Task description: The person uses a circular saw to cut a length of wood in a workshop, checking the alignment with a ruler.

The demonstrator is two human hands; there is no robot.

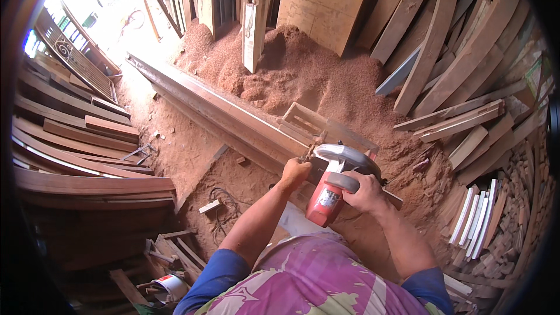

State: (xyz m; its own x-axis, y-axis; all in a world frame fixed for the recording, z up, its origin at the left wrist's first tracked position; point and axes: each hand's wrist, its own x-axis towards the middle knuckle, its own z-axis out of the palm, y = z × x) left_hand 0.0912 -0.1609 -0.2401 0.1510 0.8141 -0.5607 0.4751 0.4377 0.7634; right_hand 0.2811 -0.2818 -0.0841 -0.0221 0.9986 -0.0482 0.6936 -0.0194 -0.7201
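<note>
In front of my body is a red circular saw [325, 202] with a pale metal blade guard [341, 153]. My right hand [368, 193] wraps round its grey handle [343, 182]. Just left of the saw, my left hand [296, 174] is closed at the edge of the work. A small brownish piece shows above its fingers, but its kind is unclear. Beneath the saw's front lies the near end of a long wooden beam [233, 115], which runs away to the far left. A wooden frame piece [304, 119] rests against the beam, beyond the saw.
Reddish sawdust [326, 76] is heaped beyond the beam. Stacked boards [99, 184] line the left side, and planks [431, 41] lean at the far right. Offcuts [496, 245] pile up at the right. A dark cable [224, 207] coils on the ground near a white bucket [170, 284].
</note>
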